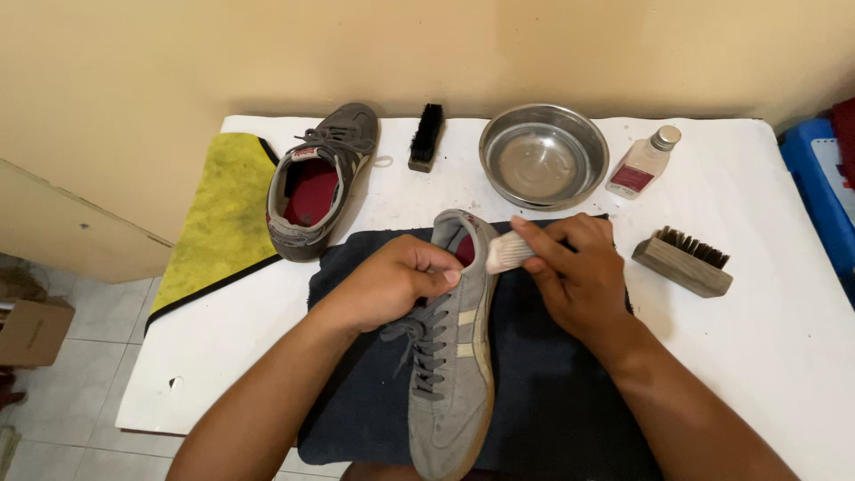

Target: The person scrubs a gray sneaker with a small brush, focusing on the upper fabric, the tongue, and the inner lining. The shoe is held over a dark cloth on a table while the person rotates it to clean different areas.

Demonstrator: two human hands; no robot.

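Grey suede shoe (pixel 452 374) lies on the dark blue cloth (pixel 543 392) on the white desk (pixel 766 223). My left hand (pixel 392 281) grips its side. My right hand (pixel 579 272) pinches a small white eraser block (pixel 508 254), rubbing the heel rim. Next I should press gently.

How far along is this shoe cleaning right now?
Laid out: both brushes, bowl, bottle. In hand: left hand steadies the grey shoe while right hand presses a pale block to its side. The second shoe sits aside.
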